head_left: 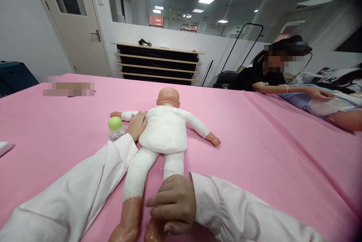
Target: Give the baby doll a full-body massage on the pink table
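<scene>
A baby doll (165,129) with a white cloth body and tan head, hands and lower legs lies stretched out on the pink-covered table (254,166). Its head points away from me and no face shows. My left hand (137,125) rests on the doll's side by its left-lying arm, fingers laid flat and slightly apart. Close beside that hand stands a small clear jar (116,133) with a green lid. My right hand (177,204) is wrapped over the doll's right-lying lower leg, its fingers curled and hiding part of the leg.
At the far right a person (258,72) leans over the table, a hand on another doll (346,117) with light cloths. A blurred-out object (69,88) lies at the far left. A white item (5,147) sits at the left edge. Shelves (158,61) stand behind.
</scene>
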Demonstrator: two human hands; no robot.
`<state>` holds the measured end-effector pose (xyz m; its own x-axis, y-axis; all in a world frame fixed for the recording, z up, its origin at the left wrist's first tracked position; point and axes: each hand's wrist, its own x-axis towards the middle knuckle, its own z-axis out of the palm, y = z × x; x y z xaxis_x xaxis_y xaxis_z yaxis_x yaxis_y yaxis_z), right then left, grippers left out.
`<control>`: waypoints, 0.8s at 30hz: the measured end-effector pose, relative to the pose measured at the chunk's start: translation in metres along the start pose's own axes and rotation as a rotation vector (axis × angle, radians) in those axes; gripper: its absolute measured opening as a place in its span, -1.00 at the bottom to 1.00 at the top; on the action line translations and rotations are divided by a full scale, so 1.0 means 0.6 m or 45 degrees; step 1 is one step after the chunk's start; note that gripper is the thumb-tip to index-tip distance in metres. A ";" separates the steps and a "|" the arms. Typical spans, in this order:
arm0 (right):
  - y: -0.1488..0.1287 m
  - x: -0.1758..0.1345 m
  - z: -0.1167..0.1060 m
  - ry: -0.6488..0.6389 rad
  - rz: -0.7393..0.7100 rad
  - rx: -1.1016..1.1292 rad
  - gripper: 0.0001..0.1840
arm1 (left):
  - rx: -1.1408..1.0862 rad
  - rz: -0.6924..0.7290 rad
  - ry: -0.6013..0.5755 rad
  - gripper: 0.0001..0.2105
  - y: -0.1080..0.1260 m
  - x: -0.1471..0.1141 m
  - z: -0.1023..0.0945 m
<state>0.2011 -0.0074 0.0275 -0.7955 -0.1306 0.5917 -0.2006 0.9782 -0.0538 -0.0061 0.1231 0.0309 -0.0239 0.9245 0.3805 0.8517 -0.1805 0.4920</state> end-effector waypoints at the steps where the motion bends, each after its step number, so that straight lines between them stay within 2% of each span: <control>1: -0.001 -0.001 0.000 0.030 -0.008 0.026 -0.51 | -0.023 0.004 0.006 -0.61 -0.001 0.000 0.000; 6: -0.004 0.009 -0.020 0.205 -0.008 0.037 -0.58 | -0.235 0.047 0.062 -0.62 0.008 -0.011 -0.009; 11: 0.018 -0.011 -0.046 0.160 0.222 -0.164 -0.52 | -0.429 0.093 0.004 -0.60 0.027 -0.069 -0.026; 14: 0.035 -0.037 -0.055 0.188 0.403 -0.202 -0.58 | -0.372 0.270 -0.026 -0.61 0.036 -0.120 -0.039; 18: 0.042 -0.052 -0.068 0.192 0.436 0.004 -0.73 | -0.313 0.620 -0.028 -0.61 0.055 -0.177 -0.065; 21: 0.034 -0.048 -0.073 0.193 0.526 0.157 -0.74 | -0.282 0.899 -0.109 -0.66 0.072 -0.198 -0.086; 24: 0.018 -0.039 -0.073 0.312 0.634 0.203 -0.67 | -0.274 1.010 -0.232 -0.68 0.084 -0.206 -0.096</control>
<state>0.2425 0.0135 0.0486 -0.6645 0.3992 0.6317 0.0654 0.8731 -0.4831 0.0093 -0.0195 0.0538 0.6404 0.5330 0.5529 0.4616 -0.8426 0.2776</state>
